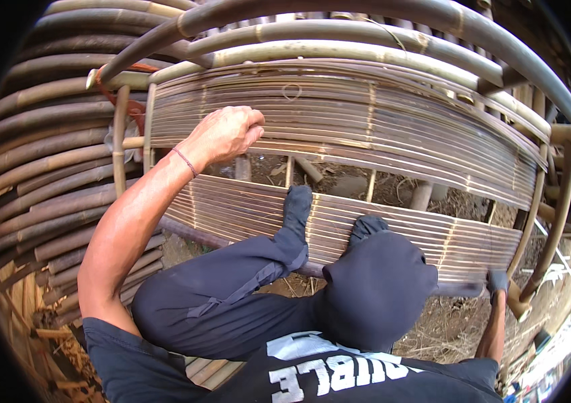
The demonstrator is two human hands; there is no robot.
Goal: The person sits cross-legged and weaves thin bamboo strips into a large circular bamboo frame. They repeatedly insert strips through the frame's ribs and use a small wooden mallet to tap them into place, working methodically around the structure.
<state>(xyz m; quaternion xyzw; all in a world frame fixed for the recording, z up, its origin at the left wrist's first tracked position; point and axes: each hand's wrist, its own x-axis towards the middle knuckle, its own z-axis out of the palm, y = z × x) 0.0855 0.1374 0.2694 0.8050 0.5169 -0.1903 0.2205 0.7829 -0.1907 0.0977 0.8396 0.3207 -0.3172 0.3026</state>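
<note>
My left hand (pixel 229 134) is bare, with a thin cord at the wrist. It hangs over the left part of the far bamboo slat panel (pixel 339 114), fingers curled in; whether anything is between them I cannot make out. My right hand (pixel 498 281), in a dark glove, grips the right end of the near bamboo slat panel (pixel 393 232), its fingers partly hidden. Thin pale gaps run between the dark slats of both panels. My feet, in dark socks, press on the near panel; the left foot (pixel 297 207) lies close to its far edge.
A bent bamboo pole (pixel 460 23) arches across the far side of the frame. Stacked bamboo poles (pixel 50 138) fill the left. Between the panels, crosspieces (pixel 370 185) span a gap over bare soil. Orange cord (pixel 139 111) wraps the left corner post.
</note>
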